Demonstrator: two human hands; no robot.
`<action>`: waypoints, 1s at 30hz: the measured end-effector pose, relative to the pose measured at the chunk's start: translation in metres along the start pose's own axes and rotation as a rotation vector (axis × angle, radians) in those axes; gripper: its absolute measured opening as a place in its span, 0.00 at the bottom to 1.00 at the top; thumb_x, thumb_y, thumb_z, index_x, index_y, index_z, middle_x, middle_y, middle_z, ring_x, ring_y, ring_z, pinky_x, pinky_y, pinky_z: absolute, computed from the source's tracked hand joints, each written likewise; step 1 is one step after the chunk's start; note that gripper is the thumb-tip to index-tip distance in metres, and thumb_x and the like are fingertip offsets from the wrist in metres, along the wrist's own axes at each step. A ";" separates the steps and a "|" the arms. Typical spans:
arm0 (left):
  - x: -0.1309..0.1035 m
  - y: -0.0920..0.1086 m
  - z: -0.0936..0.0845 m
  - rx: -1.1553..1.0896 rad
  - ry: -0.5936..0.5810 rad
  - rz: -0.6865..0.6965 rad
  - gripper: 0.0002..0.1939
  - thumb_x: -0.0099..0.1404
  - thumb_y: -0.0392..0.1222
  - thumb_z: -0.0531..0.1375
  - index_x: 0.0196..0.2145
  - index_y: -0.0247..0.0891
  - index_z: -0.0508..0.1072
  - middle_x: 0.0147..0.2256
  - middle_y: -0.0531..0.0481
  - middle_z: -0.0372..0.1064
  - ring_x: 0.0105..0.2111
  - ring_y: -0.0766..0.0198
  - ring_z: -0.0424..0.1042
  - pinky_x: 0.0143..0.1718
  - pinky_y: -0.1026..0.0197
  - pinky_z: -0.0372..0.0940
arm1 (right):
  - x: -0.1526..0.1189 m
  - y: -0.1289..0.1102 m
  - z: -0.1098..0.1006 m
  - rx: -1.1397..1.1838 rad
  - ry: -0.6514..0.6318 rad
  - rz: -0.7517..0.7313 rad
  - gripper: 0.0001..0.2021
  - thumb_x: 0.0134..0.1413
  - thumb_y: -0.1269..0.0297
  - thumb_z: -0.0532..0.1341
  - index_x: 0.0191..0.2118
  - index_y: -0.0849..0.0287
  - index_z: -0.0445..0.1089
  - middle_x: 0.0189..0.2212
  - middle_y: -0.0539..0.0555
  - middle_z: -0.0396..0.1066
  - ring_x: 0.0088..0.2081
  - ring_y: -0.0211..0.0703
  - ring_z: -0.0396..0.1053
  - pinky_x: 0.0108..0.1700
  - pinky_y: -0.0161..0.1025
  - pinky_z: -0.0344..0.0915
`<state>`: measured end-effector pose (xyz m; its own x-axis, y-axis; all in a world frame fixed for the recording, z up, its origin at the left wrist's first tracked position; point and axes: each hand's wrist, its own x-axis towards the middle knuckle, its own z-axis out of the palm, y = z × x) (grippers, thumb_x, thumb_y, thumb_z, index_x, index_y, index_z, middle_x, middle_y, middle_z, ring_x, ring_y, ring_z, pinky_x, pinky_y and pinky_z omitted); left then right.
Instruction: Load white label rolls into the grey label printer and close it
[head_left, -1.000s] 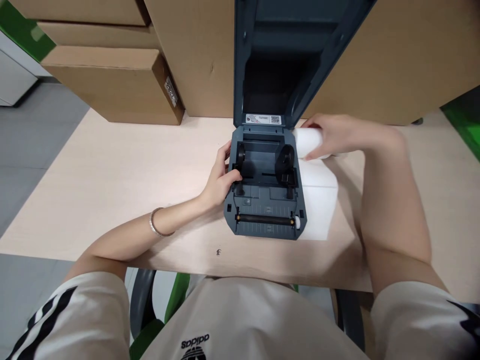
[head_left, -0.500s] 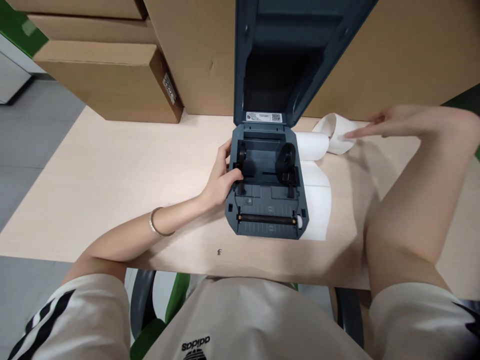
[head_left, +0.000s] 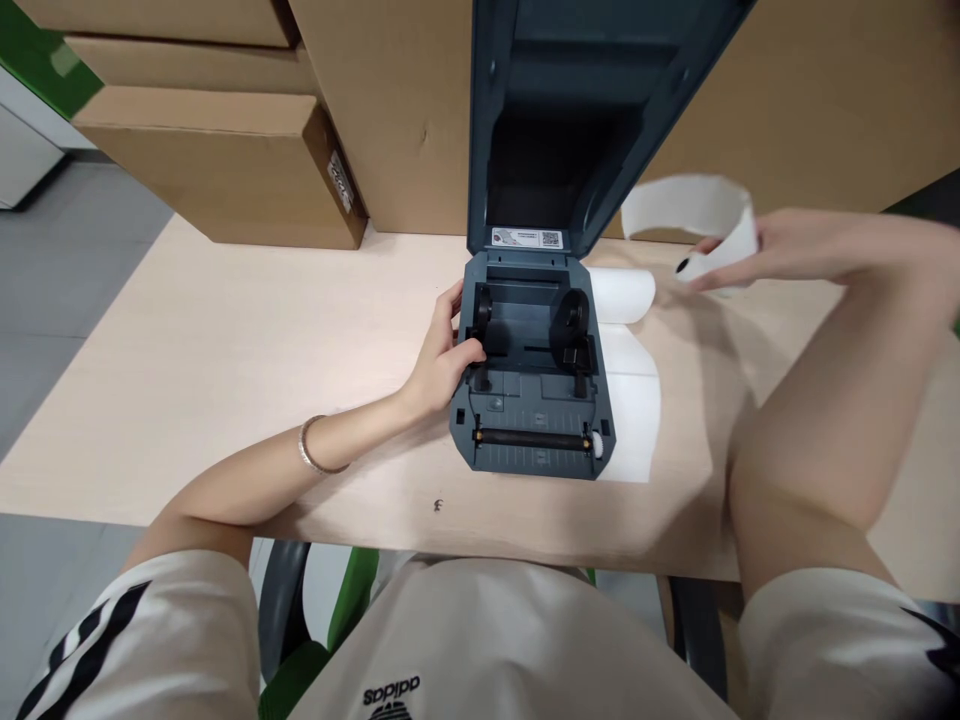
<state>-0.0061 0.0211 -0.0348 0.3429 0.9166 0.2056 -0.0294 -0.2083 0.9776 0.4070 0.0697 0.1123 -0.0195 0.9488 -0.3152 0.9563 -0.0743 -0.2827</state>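
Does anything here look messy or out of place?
Yes: the paper roll lies outside the open label printer, unwound across the table. One flat length runs alongside the printer, and a curled strip is lifted in the right hand. The printer's roll bay is empty.

I see pale wood table [head_left: 225, 340] | open grey printer [head_left: 534, 400] on it | white paper roll [head_left: 622, 295] beside printer | cardboard boxes [head_left: 225, 170] at rear
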 end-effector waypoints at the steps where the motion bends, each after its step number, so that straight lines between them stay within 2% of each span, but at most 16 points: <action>1: 0.000 0.000 0.000 0.005 -0.003 0.003 0.47 0.57 0.42 0.66 0.73 0.48 0.59 0.78 0.44 0.62 0.78 0.38 0.60 0.79 0.38 0.61 | -0.008 -0.002 -0.005 0.033 0.025 -0.007 0.15 0.60 0.55 0.79 0.47 0.57 0.88 0.51 0.61 0.88 0.52 0.51 0.83 0.55 0.51 0.71; 3: -0.001 -0.001 0.000 0.020 -0.009 0.010 0.47 0.58 0.42 0.65 0.74 0.49 0.59 0.78 0.45 0.62 0.78 0.39 0.59 0.79 0.39 0.61 | -0.026 -0.018 -0.009 0.085 0.092 -0.072 0.22 0.51 0.52 0.83 0.49 0.54 0.86 0.48 0.59 0.87 0.49 0.50 0.81 0.54 0.53 0.71; 5: -0.001 -0.001 -0.002 0.035 -0.011 0.015 0.47 0.58 0.41 0.65 0.74 0.49 0.59 0.78 0.45 0.62 0.79 0.39 0.59 0.79 0.39 0.60 | -0.043 -0.048 -0.001 0.141 0.149 -0.186 0.26 0.46 0.47 0.83 0.49 0.51 0.84 0.45 0.58 0.85 0.45 0.52 0.79 0.53 0.54 0.72; 7: 0.000 -0.003 -0.003 0.040 -0.008 0.019 0.47 0.57 0.41 0.65 0.74 0.50 0.60 0.78 0.46 0.62 0.79 0.38 0.59 0.79 0.38 0.60 | -0.057 -0.084 0.014 0.205 0.198 -0.363 0.25 0.45 0.43 0.81 0.45 0.51 0.82 0.43 0.58 0.83 0.45 0.56 0.77 0.54 0.56 0.72; 9: 0.000 -0.004 -0.003 0.034 -0.003 0.024 0.47 0.57 0.41 0.66 0.73 0.51 0.61 0.78 0.47 0.62 0.79 0.38 0.59 0.79 0.38 0.61 | -0.062 -0.115 0.031 0.262 0.196 -0.499 0.21 0.50 0.44 0.77 0.44 0.51 0.80 0.43 0.57 0.82 0.45 0.56 0.77 0.52 0.55 0.73; 12: 0.001 -0.004 0.000 0.005 0.010 0.020 0.46 0.56 0.41 0.66 0.72 0.52 0.62 0.79 0.48 0.62 0.79 0.38 0.59 0.78 0.38 0.63 | -0.057 -0.139 0.054 0.204 0.202 -0.592 0.16 0.56 0.50 0.74 0.43 0.53 0.76 0.41 0.56 0.81 0.43 0.55 0.77 0.53 0.55 0.72; 15: 0.001 -0.003 0.003 -0.020 0.025 -0.005 0.45 0.56 0.40 0.65 0.71 0.51 0.62 0.78 0.48 0.63 0.78 0.37 0.61 0.75 0.38 0.66 | -0.043 -0.142 0.068 0.109 0.281 -0.595 0.15 0.53 0.56 0.74 0.44 0.55 0.74 0.41 0.55 0.81 0.44 0.57 0.78 0.57 0.58 0.72; 17: 0.001 -0.002 0.002 -0.007 0.023 -0.012 0.46 0.55 0.40 0.65 0.71 0.51 0.62 0.78 0.47 0.63 0.78 0.37 0.61 0.76 0.38 0.65 | -0.035 -0.138 0.071 0.185 0.295 -0.604 0.17 0.52 0.56 0.75 0.46 0.56 0.76 0.43 0.55 0.82 0.47 0.58 0.79 0.57 0.57 0.74; 19: 0.001 -0.002 0.000 0.022 0.019 -0.005 0.47 0.55 0.40 0.66 0.72 0.50 0.62 0.78 0.46 0.62 0.79 0.37 0.59 0.78 0.38 0.61 | -0.030 -0.135 0.071 0.301 0.234 -0.656 0.20 0.54 0.55 0.75 0.50 0.57 0.79 0.47 0.56 0.83 0.50 0.60 0.80 0.56 0.56 0.77; 22: 0.001 0.000 -0.002 0.032 0.021 -0.001 0.47 0.56 0.40 0.66 0.73 0.49 0.61 0.79 0.44 0.61 0.80 0.37 0.58 0.79 0.37 0.59 | -0.031 -0.132 0.065 0.386 0.053 -0.779 0.22 0.59 0.52 0.75 0.56 0.57 0.82 0.52 0.57 0.85 0.52 0.59 0.80 0.56 0.54 0.79; 25: 0.001 0.002 0.001 0.002 0.026 0.001 0.43 0.60 0.44 0.68 0.71 0.48 0.63 0.79 0.42 0.61 0.80 0.35 0.59 0.79 0.34 0.61 | -0.038 -0.133 0.061 0.370 -0.098 -0.925 0.17 0.67 0.52 0.73 0.54 0.56 0.84 0.52 0.57 0.85 0.51 0.52 0.81 0.56 0.48 0.78; 28: -0.001 0.003 0.006 -0.023 0.041 0.009 0.39 0.66 0.51 0.68 0.71 0.46 0.65 0.78 0.38 0.64 0.79 0.34 0.62 0.79 0.31 0.61 | -0.048 -0.137 0.064 0.318 -0.153 -1.030 0.12 0.71 0.56 0.69 0.52 0.56 0.85 0.49 0.54 0.86 0.48 0.47 0.81 0.53 0.42 0.76; 30: -0.001 0.002 0.008 -0.028 0.061 0.014 0.39 0.69 0.54 0.68 0.73 0.47 0.63 0.78 0.38 0.64 0.79 0.36 0.63 0.80 0.32 0.61 | -0.054 -0.140 0.069 0.274 -0.133 -1.073 0.13 0.70 0.56 0.70 0.53 0.55 0.84 0.44 0.52 0.85 0.45 0.46 0.80 0.49 0.41 0.75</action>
<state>0.0011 0.0168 -0.0335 0.2846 0.9328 0.2211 -0.0604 -0.2128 0.9752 0.2538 0.0077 0.1065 -0.8438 0.5225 0.1226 0.3287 0.6838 -0.6514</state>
